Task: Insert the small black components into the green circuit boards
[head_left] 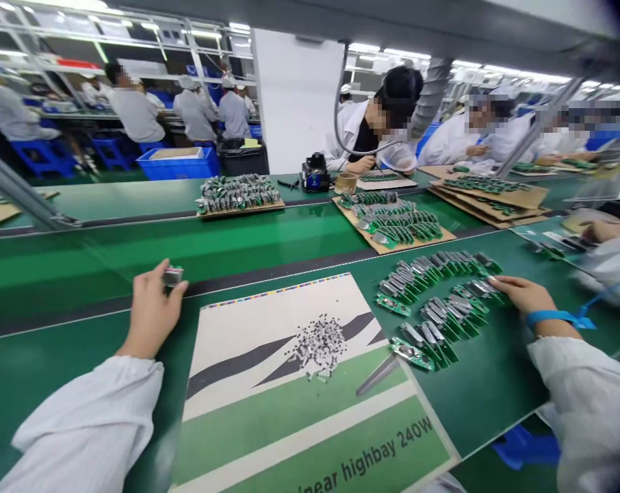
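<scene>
Just one component (172,276) pinched in left fingers (156,291), right fingers (512,286) open beside circuit boards (411,353).

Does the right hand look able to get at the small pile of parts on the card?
Probably yes. The right hand is near; only low rows of green circuit boards lie between it and the pile, which it could likely pass over.

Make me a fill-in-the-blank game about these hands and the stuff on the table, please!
The right hand wears a ____ wristband.
The circuit boards near that hand are ____.
The left hand pinches a small part beside the printed sheet, which reads "240____".

Missing words: blue, green, W.
</scene>
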A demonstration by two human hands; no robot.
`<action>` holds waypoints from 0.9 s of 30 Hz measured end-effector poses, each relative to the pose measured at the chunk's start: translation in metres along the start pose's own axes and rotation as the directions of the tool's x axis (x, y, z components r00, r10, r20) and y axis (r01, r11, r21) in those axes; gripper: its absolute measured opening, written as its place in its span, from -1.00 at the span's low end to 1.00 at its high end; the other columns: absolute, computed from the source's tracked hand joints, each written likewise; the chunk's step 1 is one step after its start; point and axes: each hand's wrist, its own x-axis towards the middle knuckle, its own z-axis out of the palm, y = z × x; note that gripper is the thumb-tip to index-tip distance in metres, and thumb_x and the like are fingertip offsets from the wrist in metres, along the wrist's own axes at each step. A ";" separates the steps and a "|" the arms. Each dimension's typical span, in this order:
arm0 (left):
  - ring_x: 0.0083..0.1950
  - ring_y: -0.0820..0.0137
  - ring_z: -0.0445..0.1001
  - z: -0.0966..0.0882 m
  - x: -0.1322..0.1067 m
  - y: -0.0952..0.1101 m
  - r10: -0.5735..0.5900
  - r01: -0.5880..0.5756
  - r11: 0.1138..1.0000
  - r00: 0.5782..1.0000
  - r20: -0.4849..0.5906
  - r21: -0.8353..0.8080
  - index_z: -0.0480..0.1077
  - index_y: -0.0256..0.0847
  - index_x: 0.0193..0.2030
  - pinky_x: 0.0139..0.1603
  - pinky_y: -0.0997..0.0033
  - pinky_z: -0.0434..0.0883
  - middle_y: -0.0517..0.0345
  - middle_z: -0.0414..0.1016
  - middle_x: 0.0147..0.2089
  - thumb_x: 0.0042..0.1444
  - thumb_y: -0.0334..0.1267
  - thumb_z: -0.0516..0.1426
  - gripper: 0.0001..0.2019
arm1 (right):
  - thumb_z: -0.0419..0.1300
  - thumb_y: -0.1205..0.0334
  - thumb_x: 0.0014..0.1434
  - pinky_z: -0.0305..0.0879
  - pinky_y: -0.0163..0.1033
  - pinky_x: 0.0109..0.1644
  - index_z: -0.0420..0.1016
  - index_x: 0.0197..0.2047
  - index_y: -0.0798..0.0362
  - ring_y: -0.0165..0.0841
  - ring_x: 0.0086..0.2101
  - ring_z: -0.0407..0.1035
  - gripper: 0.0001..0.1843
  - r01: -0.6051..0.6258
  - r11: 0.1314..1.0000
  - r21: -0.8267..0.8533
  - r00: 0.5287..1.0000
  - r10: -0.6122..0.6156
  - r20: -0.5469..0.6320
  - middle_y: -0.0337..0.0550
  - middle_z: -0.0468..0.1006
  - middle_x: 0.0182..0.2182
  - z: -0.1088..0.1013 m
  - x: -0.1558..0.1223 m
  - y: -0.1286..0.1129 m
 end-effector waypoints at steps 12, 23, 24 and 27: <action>-0.34 0.41 0.53 0.010 -0.143 0.129 -0.188 0.608 0.514 0.768 0.613 -0.605 0.19 -0.13 0.10 -0.23 0.30 0.52 0.15 0.43 -0.17 0.00 -0.15 0.28 -0.45 | 0.07 0.03 0.25 0.27 0.01 -0.09 0.47 -0.25 -0.01 -0.05 -0.13 0.40 -0.74 0.317 0.947 -0.040 0.948 -0.317 0.020 0.07 0.52 -0.26 0.031 -0.027 -0.112; -0.39 0.48 0.48 0.015 -0.170 0.144 -0.210 0.655 0.388 0.748 0.630 -0.649 0.20 -0.13 0.06 -0.28 0.37 0.49 0.18 0.40 -0.18 0.01 -0.18 0.28 -0.50 | 0.28 0.44 0.09 0.26 -0.12 -0.28 0.48 -0.45 0.09 -0.22 -0.34 0.39 -0.88 0.661 0.723 0.199 0.441 -0.589 0.677 -0.16 0.52 -0.44 0.112 -0.119 -0.247; -0.39 0.48 0.48 0.016 -0.170 0.144 -0.202 0.650 0.394 0.751 0.629 -0.650 0.21 -0.13 0.05 -0.28 0.36 0.49 0.18 0.40 -0.17 0.01 -0.19 0.28 -0.51 | 0.25 0.45 0.11 0.25 -0.12 -0.28 0.47 -0.44 0.09 -0.22 -0.35 0.38 -0.87 0.663 0.725 0.185 0.450 -0.584 0.675 -0.15 0.51 -0.44 0.113 -0.121 -0.245; -0.39 0.48 0.47 0.017 -0.170 0.142 -0.179 0.638 0.412 0.756 0.629 -0.650 0.21 -0.12 0.06 -0.26 0.35 0.48 0.18 0.41 -0.16 0.05 -0.21 0.25 -0.55 | 0.18 0.48 0.15 0.24 -0.12 -0.26 0.45 -0.40 0.10 -0.22 -0.34 0.36 -0.86 0.672 0.719 0.178 0.457 -0.592 0.664 -0.14 0.49 -0.42 0.116 -0.128 -0.240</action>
